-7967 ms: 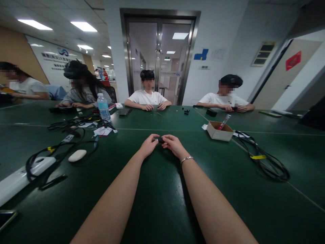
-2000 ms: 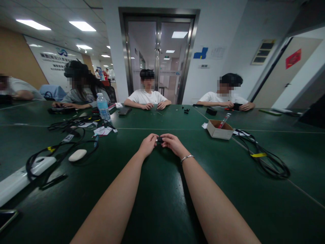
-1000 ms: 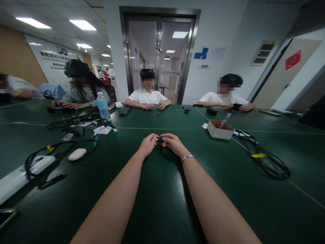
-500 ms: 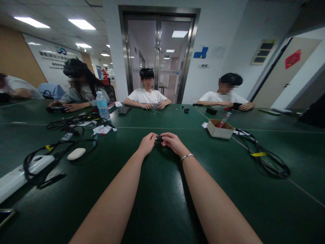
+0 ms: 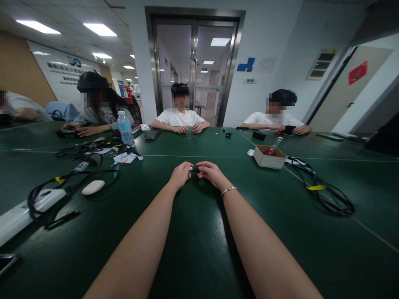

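Note:
Both of my hands meet over the middle of the green table, around one small black object with a silvery end. My left hand pinches its left, silvery end between thumb and fingers. On the other side my right hand, with a bracelet at the wrist, grips the black end. Fingers cover much of the object, and it is too small for me to tell its exact kind.
Left of me lie tangled black cables, a white mouse and a white power strip. A water bottle stands farther back. To the right are a small box and a coiled cable. Several people sit across the table.
A bit more of the object's silvery end shows beside my left fingers. Both hands keep their hold in nearly the same place; the view has shifted very slightly.

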Demonstrator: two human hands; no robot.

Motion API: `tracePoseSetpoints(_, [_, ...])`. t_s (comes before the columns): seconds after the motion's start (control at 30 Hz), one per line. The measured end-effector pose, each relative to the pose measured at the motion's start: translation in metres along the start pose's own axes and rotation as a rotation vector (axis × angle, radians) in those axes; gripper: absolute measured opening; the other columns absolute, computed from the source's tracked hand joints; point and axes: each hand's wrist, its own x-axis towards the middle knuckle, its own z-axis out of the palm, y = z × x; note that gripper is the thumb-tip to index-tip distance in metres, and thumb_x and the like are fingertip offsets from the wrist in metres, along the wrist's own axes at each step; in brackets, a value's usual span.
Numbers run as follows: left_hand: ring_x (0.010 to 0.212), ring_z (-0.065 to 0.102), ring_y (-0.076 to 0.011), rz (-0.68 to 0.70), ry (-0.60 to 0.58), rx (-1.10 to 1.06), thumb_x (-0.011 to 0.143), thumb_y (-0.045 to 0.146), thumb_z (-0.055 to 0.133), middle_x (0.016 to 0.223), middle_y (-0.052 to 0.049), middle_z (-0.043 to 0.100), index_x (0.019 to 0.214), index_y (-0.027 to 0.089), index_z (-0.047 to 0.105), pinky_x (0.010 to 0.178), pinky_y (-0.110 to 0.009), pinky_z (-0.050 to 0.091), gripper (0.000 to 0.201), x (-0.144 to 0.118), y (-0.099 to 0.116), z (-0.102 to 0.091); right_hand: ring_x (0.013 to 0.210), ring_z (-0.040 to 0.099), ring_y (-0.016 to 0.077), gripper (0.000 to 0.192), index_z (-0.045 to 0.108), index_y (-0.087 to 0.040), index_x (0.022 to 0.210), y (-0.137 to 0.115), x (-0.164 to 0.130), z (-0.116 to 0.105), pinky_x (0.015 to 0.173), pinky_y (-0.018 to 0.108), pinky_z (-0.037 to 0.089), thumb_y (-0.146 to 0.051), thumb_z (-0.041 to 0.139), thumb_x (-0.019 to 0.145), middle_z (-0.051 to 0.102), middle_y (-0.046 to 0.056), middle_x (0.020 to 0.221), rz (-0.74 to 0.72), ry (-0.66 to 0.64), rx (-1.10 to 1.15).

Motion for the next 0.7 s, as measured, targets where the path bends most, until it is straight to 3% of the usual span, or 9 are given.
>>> tracePoseSetpoints(0.2, [0.050,0.047,-0.0089,-0.030,0.005,-0.002,0.082,0.027,0.039,0.063,0.001,0.054,0.094,0.019,0.060,0.047,-0.019,0.036,0.025,0.000,0.000,0.000,0.053,0.062,0.0101,0.014,0.061,-0.013,0.088,-0.001,0.000,0.000,0.050,0.017,0.053,-0.005,0.059,0.077,0.062,0.002,0.063,0.002,-0.006,-0.020])
tracePoseSetpoints(0.33, [0.049,0.046,-0.0090,0.008,0.068,-0.016,0.083,0.035,0.043,0.060,0.003,0.051,0.093,0.019,0.056,0.049,-0.020,0.036,0.024,0.002,-0.003,0.000,0.043,0.058,0.0084,0.024,0.058,-0.015,0.094,0.000,0.000,0.003,0.035,0.014,0.045,-0.002,0.061,0.074,0.064,0.000,0.069,-0.003,-0.073,-0.181])
tracePoseSetpoints(0.5, [0.059,0.050,-0.0112,0.087,0.084,0.080,0.077,0.046,0.057,0.067,0.001,0.056,0.084,0.018,0.056,0.055,-0.022,0.038,0.029,0.000,-0.004,-0.001,0.036,0.051,0.0039,0.025,0.057,-0.013,0.082,0.002,-0.002,0.012,0.029,0.012,0.038,0.002,0.068,0.065,0.064,0.000,0.071,-0.009,-0.094,-0.411])
tracePoseSetpoints(0.7, [0.063,0.054,-0.0127,0.045,0.031,0.049,0.074,0.046,0.061,0.067,0.001,0.057,0.077,0.017,0.053,0.059,-0.023,0.040,0.030,-0.003,-0.001,0.005,0.042,0.058,0.0086,0.038,0.051,-0.015,0.100,0.002,-0.004,0.028,0.038,0.016,0.048,-0.001,0.063,0.067,0.063,-0.002,0.067,-0.047,-0.081,-0.230])
